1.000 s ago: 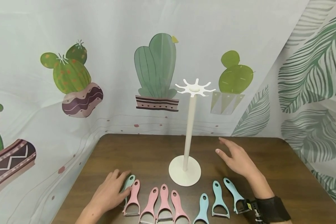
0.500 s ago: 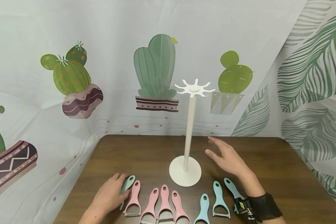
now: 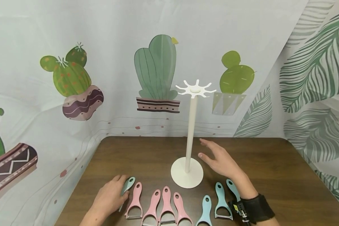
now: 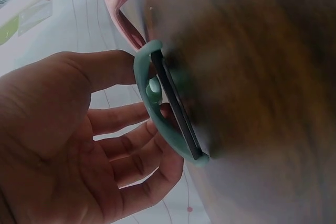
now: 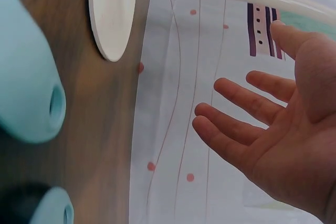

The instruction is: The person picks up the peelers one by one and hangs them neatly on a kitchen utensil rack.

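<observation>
1. Grasped between the thumb and curled fingers of the left hand (image 3: 109, 193): one green Y-peeler (image 3: 127, 185), tilted, at the left end of the row, handle hole toward the far side; its dark blade shows from the left wrist.
2. Pink Y-peeler (image 3: 136, 198), lying just right of the green one.
3. Three further pink Y-peelers (image 3: 166, 200), side by side, handles fanned slightly.
4. White pronged stand (image 3: 190, 131), upright pole on a round base, behind the row and before a cactus-print backdrop (image 3: 110, 62).
5. Three pale blue Y-peelers (image 3: 220, 194), right of the pink set; rightmost partly hidden by the right wrist.
6. Right hand (image 3: 221, 160), released, fingers extended and parted, raised just right of the stand's pole, apart from it.
7. Black wristband (image 3: 257, 208), worn on the right wrist.
8. Brown wood-grain table (image 3: 293, 182), beneath stand and peelers.
</observation>
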### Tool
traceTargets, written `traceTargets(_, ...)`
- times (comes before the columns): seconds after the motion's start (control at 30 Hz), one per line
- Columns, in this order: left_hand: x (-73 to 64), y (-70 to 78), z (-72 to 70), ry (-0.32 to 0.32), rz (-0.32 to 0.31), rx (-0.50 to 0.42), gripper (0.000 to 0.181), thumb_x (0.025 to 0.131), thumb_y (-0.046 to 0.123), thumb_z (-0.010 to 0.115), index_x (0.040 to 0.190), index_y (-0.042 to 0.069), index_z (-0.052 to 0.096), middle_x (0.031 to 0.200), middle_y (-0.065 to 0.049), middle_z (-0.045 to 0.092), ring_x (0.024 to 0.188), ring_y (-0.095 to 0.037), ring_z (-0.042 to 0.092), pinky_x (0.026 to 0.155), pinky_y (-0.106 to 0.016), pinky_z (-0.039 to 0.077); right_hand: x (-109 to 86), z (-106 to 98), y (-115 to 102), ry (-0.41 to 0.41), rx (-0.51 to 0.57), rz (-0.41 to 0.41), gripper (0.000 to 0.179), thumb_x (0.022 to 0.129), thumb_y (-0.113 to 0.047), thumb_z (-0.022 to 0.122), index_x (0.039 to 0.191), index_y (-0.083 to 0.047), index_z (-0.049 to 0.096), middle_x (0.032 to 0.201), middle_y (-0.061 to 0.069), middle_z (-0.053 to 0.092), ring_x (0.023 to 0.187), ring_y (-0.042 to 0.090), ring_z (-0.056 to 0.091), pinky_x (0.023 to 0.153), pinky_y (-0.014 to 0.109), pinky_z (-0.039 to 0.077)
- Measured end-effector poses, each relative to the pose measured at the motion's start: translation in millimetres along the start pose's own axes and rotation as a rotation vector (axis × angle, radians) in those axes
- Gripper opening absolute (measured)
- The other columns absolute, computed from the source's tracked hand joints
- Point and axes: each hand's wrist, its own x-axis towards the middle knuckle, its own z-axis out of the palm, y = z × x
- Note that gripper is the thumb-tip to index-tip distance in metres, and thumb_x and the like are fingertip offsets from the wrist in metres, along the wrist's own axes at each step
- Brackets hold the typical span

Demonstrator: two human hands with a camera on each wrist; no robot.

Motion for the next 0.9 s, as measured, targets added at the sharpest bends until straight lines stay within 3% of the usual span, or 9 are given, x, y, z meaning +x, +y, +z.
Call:
traceTargets(0.37,0.6,1.6,-4.3,0.029,-0.021,-0.009,0.053,0.084,0.017,0.084,0.132,0.006,0.066,0.116,-0.014,0.07,0.093,-0.029,0.071,0.073,-0.052,0.059,3.3,11,-9,-0.004,0.057,-0.046,0.064,0.104,-0.027,0.071,0.159,-0.006,0.046,0.15,0.02,0.058,0.136,0.041,0.059,0.107,0.059,0.051)
traceTargets(0.77,0.4,11.5,-10.3,0.169,0.039,-0.042,0.054,0.083,0.014,0.086,0.133,0.011,0.066,0.104,-0.005,0.066,0.083,-0.019,0.066,0.065,-0.044,0.055,9.5,22,-19,0.048,0.092,-0.077,0.058,0.101,-0.021,0.074,0.153,-0.007,0.053,0.141,0.016,0.065,0.131,0.039,0.062,0.101,0.061,0.054)
traceTargets(0.9,1.8,14.9,-13.0,0.184,0.05,-0.053,0.054,0.083,0.014,0.087,0.132,0.011,0.066,0.102,-0.003,0.065,0.079,-0.016,0.063,0.064,-0.041,0.053,13.0,25,-22,0.059,0.09,-0.089,0.057,0.101,-0.021,0.074,0.152,-0.006,0.054,0.138,0.014,0.067,0.128,0.037,0.064,0.098,0.057,0.057)
